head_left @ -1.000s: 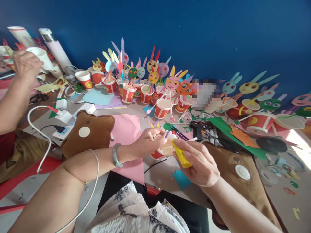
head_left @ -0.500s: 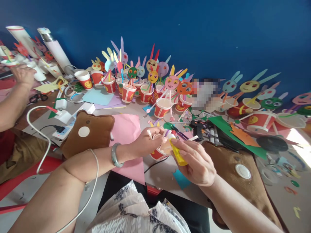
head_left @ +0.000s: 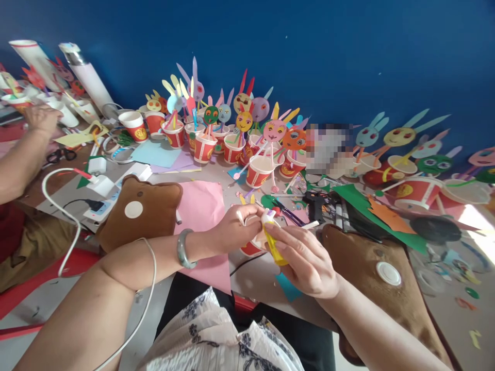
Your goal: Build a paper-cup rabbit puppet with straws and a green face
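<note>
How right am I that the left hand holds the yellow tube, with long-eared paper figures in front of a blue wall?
Not quite: the head view shows the yellow tube in the right hand, not the left hand. The long-eared paper figures are indeed in front of a blue wall.

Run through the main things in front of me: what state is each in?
Left hand: pinching a slim white piece
Yellow tube: tilted
Right hand: closed around the tube
Cup beneath hands: upright, partly hidden
Pink paper: spread out, creased
Black plug: in power strip
</note>
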The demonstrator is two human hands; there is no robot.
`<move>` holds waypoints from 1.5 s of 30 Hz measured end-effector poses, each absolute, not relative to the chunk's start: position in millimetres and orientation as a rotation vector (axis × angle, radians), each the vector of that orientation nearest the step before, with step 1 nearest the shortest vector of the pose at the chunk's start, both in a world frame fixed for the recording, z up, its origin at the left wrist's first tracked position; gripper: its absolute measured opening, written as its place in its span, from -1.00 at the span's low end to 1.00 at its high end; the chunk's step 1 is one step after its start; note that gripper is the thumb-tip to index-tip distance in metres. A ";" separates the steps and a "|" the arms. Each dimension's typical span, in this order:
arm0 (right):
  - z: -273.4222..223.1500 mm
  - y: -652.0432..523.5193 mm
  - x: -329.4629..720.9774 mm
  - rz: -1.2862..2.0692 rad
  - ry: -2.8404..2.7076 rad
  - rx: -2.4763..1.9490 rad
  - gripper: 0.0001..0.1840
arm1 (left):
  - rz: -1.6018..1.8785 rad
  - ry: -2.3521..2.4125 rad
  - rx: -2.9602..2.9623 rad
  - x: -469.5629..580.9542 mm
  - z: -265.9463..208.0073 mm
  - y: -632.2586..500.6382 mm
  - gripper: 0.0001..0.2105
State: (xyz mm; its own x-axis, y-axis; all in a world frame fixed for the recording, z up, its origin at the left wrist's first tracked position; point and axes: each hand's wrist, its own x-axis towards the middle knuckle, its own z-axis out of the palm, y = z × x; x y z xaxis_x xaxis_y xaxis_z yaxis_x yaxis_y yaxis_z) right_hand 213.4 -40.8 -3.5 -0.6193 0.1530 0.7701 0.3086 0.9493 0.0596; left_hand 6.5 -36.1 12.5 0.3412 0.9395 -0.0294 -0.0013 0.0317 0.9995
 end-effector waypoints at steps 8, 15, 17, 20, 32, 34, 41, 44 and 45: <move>7.0 -31.1 223.1 -0.265 -1.948 -0.491 -0.36 | 0.962 0.977 1.415 6.1 10.6 -33.8 -0.77; 14.1 2.0 225.6 0.232 -1.449 -0.760 -0.74 | 1.279 0.968 0.986 -16.5 6.8 10.0 -0.82; 4.6 13.9 231.1 0.464 -1.384 -0.902 -0.71 | 1.405 0.954 0.845 -21.0 6.8 21.7 -0.82; -12.1 28.9 241.3 0.697 -1.359 -1.082 -0.63 | 1.477 0.928 0.766 -23.5 6.8 31.7 -0.78; -48.7 55.4 249.8 0.226 -1.732 -1.687 -0.86 | 1.583 0.879 0.843 -30.7 11.5 32.9 -0.79; -50.8 57.3 248.0 0.155 -1.787 -1.719 -0.88 | 1.586 0.863 0.852 -31.0 11.5 32.9 -0.77; -51.0 58.4 249.1 -0.009 -1.910 -1.815 -0.89 | 1.602 0.830 0.838 -31.7 11.3 35.4 -0.77; -47.4 48.8 244.0 -0.146 -1.947 -1.662 -0.85 | 1.583 0.829 0.793 -31.1 13.1 34.6 -0.82; -45.8 44.0 240.2 -0.177 -1.969 -1.585 -0.82 | 1.577 0.841 0.783 -30.9 13.5 34.1 -0.83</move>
